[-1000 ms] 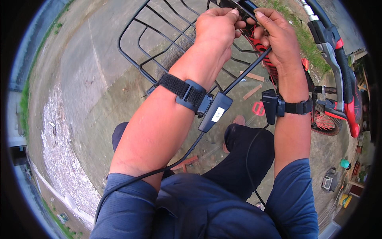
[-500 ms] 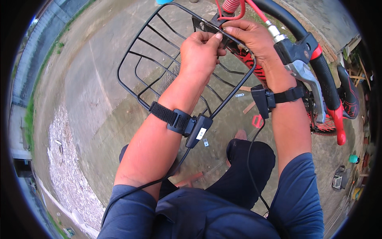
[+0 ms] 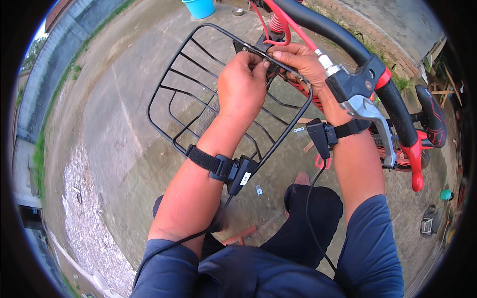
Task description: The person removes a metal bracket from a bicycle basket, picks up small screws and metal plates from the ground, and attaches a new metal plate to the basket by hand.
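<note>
Blk wire basket rim (image 3: 285, 134) is held by R hand (image 3: 305, 64), part-curled; L hand (image 3: 242, 85) is pinched nearly closed just beside it, contents can't be told.

Before me, the black wire bicycle basket (image 3: 283, 134) sits slanted, its rounded rectangular rim facing up, its back edge close against the front of the red-and-black bicycle (image 3: 365, 75), below the handlebar (image 3: 330, 26); I can't see whether it's fastened.
</note>
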A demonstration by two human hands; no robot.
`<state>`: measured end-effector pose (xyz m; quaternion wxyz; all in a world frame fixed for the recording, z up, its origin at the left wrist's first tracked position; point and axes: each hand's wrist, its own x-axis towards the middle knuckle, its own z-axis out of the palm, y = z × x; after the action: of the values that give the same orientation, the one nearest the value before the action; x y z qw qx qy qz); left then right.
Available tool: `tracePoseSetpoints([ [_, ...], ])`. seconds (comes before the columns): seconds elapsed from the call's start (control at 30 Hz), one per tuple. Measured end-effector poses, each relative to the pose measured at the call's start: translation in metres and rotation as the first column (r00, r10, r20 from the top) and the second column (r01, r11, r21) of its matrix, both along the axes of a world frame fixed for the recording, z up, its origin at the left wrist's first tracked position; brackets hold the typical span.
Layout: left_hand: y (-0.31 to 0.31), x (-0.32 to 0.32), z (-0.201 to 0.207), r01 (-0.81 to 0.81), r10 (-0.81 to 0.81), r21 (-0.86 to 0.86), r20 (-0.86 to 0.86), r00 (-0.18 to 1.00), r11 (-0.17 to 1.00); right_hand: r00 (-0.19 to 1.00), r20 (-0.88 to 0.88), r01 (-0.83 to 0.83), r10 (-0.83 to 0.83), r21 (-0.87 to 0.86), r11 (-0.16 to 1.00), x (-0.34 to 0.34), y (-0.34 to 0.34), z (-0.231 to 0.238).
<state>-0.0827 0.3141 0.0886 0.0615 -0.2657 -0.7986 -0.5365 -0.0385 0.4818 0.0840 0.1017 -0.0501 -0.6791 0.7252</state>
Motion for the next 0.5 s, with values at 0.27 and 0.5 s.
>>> tracePoseSetpoints([
  [0.27, -0.002, 0.001, 0.001, 0.001, -0.005, 0.056, 0.08, 0.997, 0.998, 0.999, -0.021, -0.046, 0.048, 0.07, 0.996, 0.0, -0.008, 0.013],
  [0.5, -0.001, 0.001, 0.0, 0.005, -0.011, 0.061, 0.098, 0.995, 0.998, 0.995, 0.041, -0.093, 0.09, 0.079, 0.993, 0.004, -0.009, 0.026],
])
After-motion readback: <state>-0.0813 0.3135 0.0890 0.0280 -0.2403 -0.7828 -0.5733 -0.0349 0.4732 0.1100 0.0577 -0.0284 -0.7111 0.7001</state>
